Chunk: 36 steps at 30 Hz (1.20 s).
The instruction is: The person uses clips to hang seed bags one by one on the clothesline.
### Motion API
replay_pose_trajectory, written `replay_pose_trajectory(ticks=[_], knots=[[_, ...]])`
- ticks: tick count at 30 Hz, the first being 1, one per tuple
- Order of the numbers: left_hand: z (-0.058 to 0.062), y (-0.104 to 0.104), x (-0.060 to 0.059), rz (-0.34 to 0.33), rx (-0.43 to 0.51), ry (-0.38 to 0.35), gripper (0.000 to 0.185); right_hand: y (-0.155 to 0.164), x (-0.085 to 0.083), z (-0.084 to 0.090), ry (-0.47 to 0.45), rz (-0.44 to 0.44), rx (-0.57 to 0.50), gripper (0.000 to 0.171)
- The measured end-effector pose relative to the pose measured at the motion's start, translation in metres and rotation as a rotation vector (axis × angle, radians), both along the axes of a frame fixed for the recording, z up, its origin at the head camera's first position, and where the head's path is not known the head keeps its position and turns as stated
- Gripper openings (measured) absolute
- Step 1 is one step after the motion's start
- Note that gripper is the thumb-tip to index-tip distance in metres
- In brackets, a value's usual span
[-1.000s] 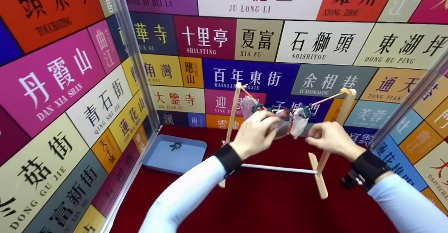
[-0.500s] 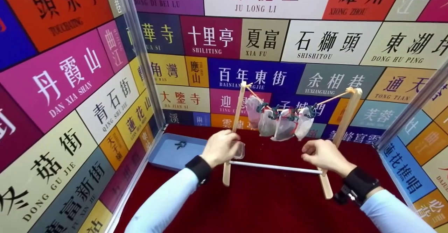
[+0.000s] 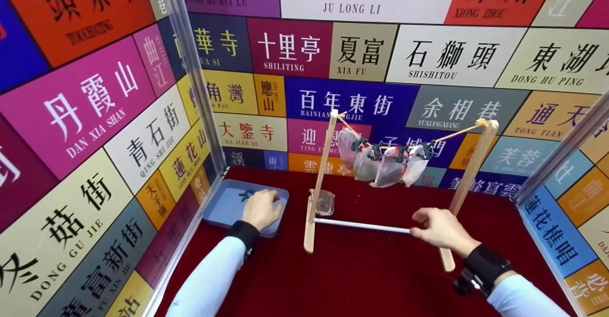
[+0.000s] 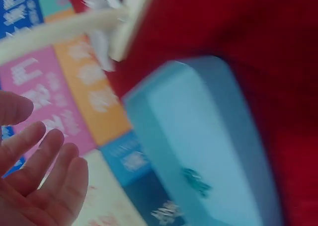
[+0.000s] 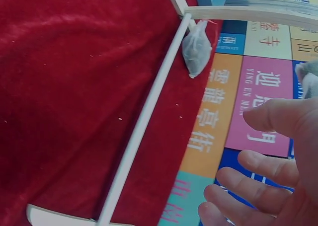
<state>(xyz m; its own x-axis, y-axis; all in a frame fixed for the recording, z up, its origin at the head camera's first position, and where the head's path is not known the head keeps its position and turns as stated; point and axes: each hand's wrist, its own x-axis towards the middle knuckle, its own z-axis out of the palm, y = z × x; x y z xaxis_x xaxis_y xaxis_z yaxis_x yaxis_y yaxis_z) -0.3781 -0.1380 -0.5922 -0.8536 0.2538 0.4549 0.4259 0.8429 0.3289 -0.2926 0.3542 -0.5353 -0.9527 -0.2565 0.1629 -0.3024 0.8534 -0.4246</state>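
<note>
Left hand [image 3: 260, 208]: fingers loose, holding nothing, over the tray [image 3: 223, 214], left of the rack [image 3: 323, 164]. Clip [image 3: 246, 195] lies in the tray. Right hand [image 3: 440, 231]: open, empty, at the rack's white bar [image 3: 361, 225]. Four bags [image 3: 380, 163] hang clipped on the rack's cord; one bag [image 3: 325, 203] lies by its left post.

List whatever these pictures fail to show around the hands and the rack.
- Head view: left hand covers part of the blue tray; its fingertips hidden.
- Left wrist view: dark clip blurred, shape unreadable.
- Head view: pouches overlap; contents unclear.
- Right wrist view: right hand cut off by edge.
</note>
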Motion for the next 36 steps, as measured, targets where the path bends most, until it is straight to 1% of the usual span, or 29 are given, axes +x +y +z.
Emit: replay_pose_trajectory(ticks=[6,8,13,16,18,21,24,28,30,34,36], knots=[[-0.028,-0.027,-0.012,0.14,-0.012,-0.134,0.022,-0.003,0.004,-0.013,-0.041,-0.006,0.008,0.04],[-0.033,-0.032,-0.019,0.177,-0.007,-0.176,0.027,-0.002,0.004,-0.014,-0.055,-0.007,0.005,0.043],[-0.044,-0.042,-0.032,0.24,-0.011,-0.255,0.039,-0.001,0.007,-0.018,-0.069,-0.004,0.004,0.046],[-0.056,-0.048,-0.037,0.278,-0.019,-0.312,0.045,-0.001,0.009,-0.023,-0.063,0.002,0.003,0.045],[-0.065,-0.052,-0.037,0.299,-0.016,-0.358,0.048,-0.001,0.012,-0.029,-0.054,0.017,0.005,0.043],[-0.079,-0.059,-0.035,0.309,-0.013,-0.435,0.057,-0.002,0.017,-0.038,-0.065,0.05,0.005,0.041],[-0.085,-0.06,-0.04,0.304,-0.011,-0.475,0.064,-0.002,0.022,-0.043,-0.072,0.069,-0.003,0.04],[-0.097,-0.061,-0.047,0.297,0.003,-0.498,0.073,-0.003,0.028,-0.051,-0.071,0.105,-0.007,0.036],[-0.102,-0.062,-0.051,0.29,-0.001,-0.506,0.078,-0.003,0.029,-0.056,-0.049,0.134,-0.005,0.034],[-0.105,-0.06,-0.06,0.272,-0.032,-0.539,0.084,-0.001,0.03,-0.063,-0.026,0.187,-0.006,0.032],[-0.103,-0.059,-0.067,0.253,-0.06,-0.569,0.084,0.002,0.03,-0.063,-0.033,0.206,-0.011,0.031]])
